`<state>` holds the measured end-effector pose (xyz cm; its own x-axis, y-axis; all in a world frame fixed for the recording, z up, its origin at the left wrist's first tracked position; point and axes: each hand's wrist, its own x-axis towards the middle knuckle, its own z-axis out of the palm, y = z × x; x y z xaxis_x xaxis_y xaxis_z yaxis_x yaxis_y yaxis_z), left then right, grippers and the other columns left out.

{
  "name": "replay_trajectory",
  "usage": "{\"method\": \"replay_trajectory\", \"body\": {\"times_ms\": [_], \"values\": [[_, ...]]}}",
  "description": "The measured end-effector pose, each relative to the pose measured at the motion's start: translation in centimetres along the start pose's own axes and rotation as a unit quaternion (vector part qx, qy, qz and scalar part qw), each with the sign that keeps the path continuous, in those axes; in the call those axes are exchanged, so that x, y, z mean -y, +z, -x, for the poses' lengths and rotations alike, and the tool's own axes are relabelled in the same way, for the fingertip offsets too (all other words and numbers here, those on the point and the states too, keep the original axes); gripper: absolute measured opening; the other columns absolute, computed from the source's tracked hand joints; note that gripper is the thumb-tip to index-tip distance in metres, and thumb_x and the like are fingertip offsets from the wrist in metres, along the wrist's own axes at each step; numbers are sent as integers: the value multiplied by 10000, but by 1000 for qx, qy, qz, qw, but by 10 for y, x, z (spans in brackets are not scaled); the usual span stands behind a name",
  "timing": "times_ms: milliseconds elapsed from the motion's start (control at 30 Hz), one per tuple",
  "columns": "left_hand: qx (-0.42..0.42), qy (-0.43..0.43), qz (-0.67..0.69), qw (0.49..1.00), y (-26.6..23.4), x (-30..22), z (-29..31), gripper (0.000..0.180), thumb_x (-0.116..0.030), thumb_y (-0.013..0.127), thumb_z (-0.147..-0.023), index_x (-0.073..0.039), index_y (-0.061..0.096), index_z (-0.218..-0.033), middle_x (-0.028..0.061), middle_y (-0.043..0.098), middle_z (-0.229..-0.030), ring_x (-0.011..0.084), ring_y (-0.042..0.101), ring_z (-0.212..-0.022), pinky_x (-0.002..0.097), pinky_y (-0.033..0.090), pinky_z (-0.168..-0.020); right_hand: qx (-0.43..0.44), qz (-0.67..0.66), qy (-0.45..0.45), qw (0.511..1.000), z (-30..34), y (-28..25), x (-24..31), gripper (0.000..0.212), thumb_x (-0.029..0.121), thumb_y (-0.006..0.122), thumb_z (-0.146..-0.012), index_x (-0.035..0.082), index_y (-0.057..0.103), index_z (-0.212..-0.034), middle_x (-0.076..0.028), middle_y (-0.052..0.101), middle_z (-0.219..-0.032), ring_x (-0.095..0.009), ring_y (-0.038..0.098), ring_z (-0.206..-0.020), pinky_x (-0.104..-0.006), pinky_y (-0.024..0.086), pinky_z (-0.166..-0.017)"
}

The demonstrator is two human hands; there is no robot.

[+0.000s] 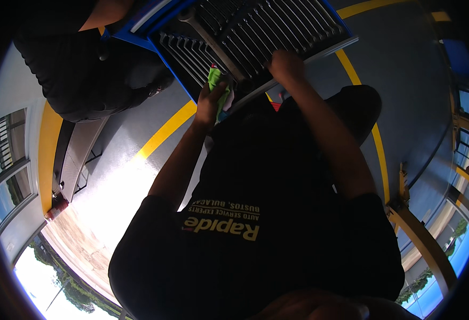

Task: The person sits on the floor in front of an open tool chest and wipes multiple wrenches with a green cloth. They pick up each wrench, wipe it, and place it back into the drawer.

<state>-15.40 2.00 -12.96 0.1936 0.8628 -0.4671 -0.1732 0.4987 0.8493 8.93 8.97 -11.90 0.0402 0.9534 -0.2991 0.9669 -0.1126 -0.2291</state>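
Observation:
A blue-edged tool drawer [322,49] holds rows of combination wrenches [293,24] on a dark liner. Across them lies one much larger wrench [211,42], set at a slant between the smaller left group and the long right row. At the drawer's near left corner my left hand [207,104] is closed around a bright green cloth [216,84] with a bit of red at its top. My right hand [288,68] reaches over the front edge to the near ends of the right-hand wrenches. Its fingers are curled, and what they grip is hidden.
Another person in dark trousers [85,74] is close by at the left, a forearm [106,13] near the drawer. Yellow lines [165,128] mark the grey floor. A yellow-and-black metal structure [418,240] stands at the right, and a ramp-like metal piece [79,154] at the left.

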Motion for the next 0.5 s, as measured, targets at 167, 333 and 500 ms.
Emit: {"method": "replay_trajectory", "body": {"times_ms": [167, 333, 500], "values": [[57, 35, -12, 998, 23, -7, 5, 451, -459, 413, -1056, -44, 588, -1065, 28, 554, -743, 112, 475, -598, 266, 356, -561, 49, 13, 14, 999, 14, -19, -16, 201, 237, 694, -860, 69, 751, -956, -148, 736, -1016, -324, 711, -997, -437, 569, -845], [87, 6, 205, 975, 44, -21, 12, 578, -496, 344, -1068, -20, 527, -1339, 115, 665, -1119, 193, 666, -972, 308, 532, -861, 49, -11, 32, 998, 41, -34, -20, 318, 340, 643, -897, 57, 731, -1013, -145, 736, -1013, -319, 709, -998, -437, 569, -840], [232, 117, 263, 929, 42, -38, -22, 478, -259, 489, -1003, -27, 460, -1419, 134, 544, -1383, 237, 551, -1259, 384, 450, -1066, 7, -115, -156, 981, 27, -73, -35, 371, 366, 542, -965, 26, 689, -993, -124, 724, -891, -290, 712, -857, -452, 559, -774]]}}
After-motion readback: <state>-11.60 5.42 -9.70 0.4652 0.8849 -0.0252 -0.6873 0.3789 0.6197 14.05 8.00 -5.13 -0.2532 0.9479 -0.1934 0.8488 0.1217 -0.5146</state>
